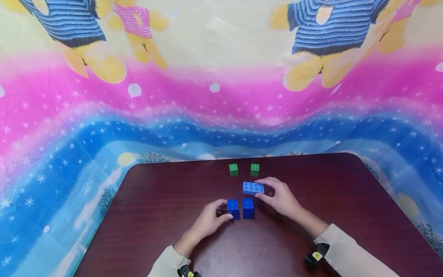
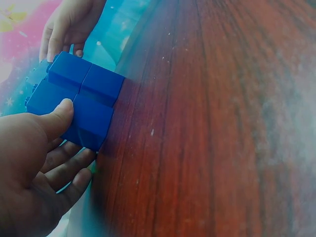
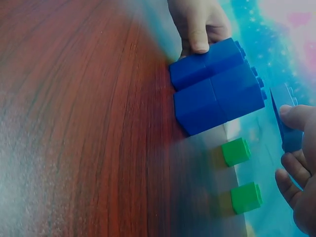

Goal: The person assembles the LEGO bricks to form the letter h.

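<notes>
Two dark blue stacks of toy building bricks stand side by side on the table, each two bricks high. My left hand (image 1: 207, 220) holds the left stack (image 1: 233, 211) between thumb and fingers. A narrow gap parts it from the right stack (image 1: 247, 211), which no hand touches. Just behind the stacks, my right hand (image 1: 282, 197) pinches a lighter blue, long studded brick (image 1: 253, 188) by its right end. The right wrist view shows this long brick (image 3: 288, 126) raised off the table, with the thumb on one face and the fingers below.
Two small green bricks, a left one (image 1: 233, 170) and a right one (image 1: 255, 170), stand near the far edge of the dark red wooden table (image 1: 166, 192). A patterned cloth (image 1: 214, 107) hangs behind the table and along its sides.
</notes>
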Action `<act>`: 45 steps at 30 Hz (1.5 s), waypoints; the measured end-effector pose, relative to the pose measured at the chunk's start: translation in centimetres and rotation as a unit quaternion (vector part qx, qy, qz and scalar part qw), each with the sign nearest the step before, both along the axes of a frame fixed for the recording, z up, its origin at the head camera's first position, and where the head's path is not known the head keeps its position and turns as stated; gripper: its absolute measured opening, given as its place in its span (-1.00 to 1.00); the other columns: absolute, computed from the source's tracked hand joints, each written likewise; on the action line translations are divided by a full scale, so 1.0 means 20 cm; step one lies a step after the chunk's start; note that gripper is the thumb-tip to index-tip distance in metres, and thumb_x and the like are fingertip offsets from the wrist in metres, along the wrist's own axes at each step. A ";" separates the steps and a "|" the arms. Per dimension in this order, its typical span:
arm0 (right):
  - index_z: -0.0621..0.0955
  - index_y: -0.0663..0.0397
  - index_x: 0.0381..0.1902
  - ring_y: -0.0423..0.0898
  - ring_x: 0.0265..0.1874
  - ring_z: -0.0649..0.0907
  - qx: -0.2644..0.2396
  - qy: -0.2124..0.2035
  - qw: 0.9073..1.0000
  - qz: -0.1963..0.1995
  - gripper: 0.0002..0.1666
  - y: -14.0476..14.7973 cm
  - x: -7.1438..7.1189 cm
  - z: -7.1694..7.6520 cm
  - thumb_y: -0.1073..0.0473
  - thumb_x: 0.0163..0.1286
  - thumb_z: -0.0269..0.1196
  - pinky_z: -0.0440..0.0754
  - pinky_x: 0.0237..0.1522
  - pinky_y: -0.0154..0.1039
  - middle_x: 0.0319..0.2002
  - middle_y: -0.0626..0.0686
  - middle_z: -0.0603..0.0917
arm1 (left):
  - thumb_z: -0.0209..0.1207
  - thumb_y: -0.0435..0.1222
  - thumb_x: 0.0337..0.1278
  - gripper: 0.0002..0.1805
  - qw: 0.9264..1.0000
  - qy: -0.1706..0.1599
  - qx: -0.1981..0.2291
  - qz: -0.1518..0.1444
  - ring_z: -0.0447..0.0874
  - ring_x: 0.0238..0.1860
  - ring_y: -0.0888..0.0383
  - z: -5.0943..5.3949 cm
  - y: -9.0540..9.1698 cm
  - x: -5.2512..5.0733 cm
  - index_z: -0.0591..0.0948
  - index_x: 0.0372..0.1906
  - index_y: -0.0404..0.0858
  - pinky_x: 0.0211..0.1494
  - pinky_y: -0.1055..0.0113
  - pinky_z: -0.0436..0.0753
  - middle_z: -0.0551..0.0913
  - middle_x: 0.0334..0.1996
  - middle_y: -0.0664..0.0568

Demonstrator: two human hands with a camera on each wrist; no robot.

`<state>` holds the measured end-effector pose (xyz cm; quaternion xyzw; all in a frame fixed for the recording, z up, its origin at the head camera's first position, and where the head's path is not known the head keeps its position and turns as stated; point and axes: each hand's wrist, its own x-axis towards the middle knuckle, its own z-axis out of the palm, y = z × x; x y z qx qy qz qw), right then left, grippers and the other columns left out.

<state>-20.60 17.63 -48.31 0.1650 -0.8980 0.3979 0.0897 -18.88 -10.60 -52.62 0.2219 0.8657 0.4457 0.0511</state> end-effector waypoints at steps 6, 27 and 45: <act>0.69 -0.01 0.17 -0.09 -0.17 0.61 -0.016 0.008 1.000 0.006 -0.47 -0.03 0.03 0.02 0.13 0.23 0.53 0.66 -0.33 -0.33 0.02 -0.01 0.70 | 0.37 -0.22 0.28 -0.60 1.000 -0.002 0.004 0.000 0.72 -0.06 0.12 0.01 0.00 0.00 0.61 0.14 -0.26 0.05 0.20 0.70 0.72 -0.06 -0.01; 0.70 -0.04 0.16 -0.14 -0.05 0.63 -0.022 0.038 0.996 0.073 -0.49 -0.14 0.10 0.04 0.10 0.25 0.52 0.69 -0.07 -0.15 0.02 -0.16 0.70 | 0.35 -0.17 0.30 -0.60 1.000 0.005 0.001 -0.006 0.73 -0.07 0.12 0.00 0.00 -0.01 0.62 0.14 -0.25 0.05 0.18 0.71 0.73 -0.06 0.00; 0.68 -0.12 0.18 -0.19 -0.04 0.60 -0.004 0.022 0.995 0.100 -0.49 -0.20 0.12 0.01 0.06 0.27 0.50 0.69 -0.04 -0.11 0.02 -0.16 0.69 | 0.35 -0.17 0.30 -0.60 1.000 0.005 -0.002 -0.007 0.73 -0.06 0.14 -0.01 0.00 -0.01 0.61 0.14 -0.27 0.04 0.22 0.70 0.72 -0.04 -0.02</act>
